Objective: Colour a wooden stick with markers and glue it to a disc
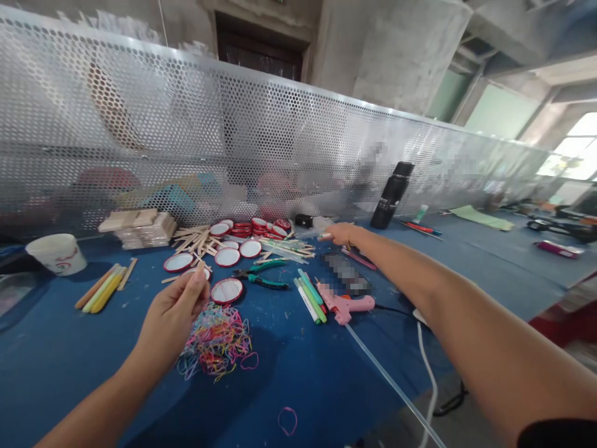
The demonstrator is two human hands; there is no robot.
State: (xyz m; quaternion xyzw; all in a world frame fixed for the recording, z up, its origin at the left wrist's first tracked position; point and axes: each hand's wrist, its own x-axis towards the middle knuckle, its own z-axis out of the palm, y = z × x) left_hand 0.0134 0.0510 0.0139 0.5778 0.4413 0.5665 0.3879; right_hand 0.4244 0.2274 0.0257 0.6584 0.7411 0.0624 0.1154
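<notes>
In the head view, the left hand (175, 305) is closed in a pinch, thumb against bent fingers; whether it grips something small I cannot tell. It hovers above a tangled heap of thin multicoloured rubber bands (215, 342), beside round white discs with red rims (227, 290). The right hand (342, 234) reaches to the table's far side, near the perforated metal screen (280, 124); its fingertips are too small to show whether they hold anything.

The work looks to be at an early stage: flat, pale wooden sticks (199, 239) lie scattered, more form a neat stack (144, 231), and no disc is seen joined to a stick. The pink plastic glue gun (344, 305), a long translucent glue stick (382, 371) trailing from it, lies unheld.
</notes>
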